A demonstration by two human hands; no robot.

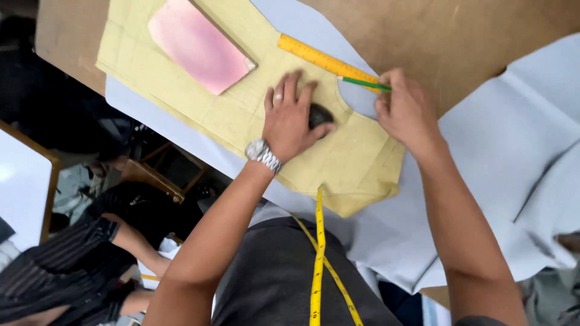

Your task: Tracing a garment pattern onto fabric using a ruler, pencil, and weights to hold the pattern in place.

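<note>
Yellow paper pattern (241, 115) pinned flat on pale fabric (507, 151) by spread left hand (290, 118) over dark weight (320, 113); right hand (405, 111) pinches green pencil (362, 83) at neckline edge.

The pattern (241, 115) is pale yellow, lying on light blue-grey cloth (501, 151) over a brown table (459, 36). The block (199, 45) is pink, the ruler (320, 58) orange-yellow, the pencil (365, 84) green, the tape (317, 265) yellow, the watch (263, 154) silver.

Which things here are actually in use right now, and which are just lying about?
In use: green pencil in right hand; yellow paper pattern and dark weight under left hand; pale fabric.

Lying about: yellow ruler, pink block, tape measure.
</note>
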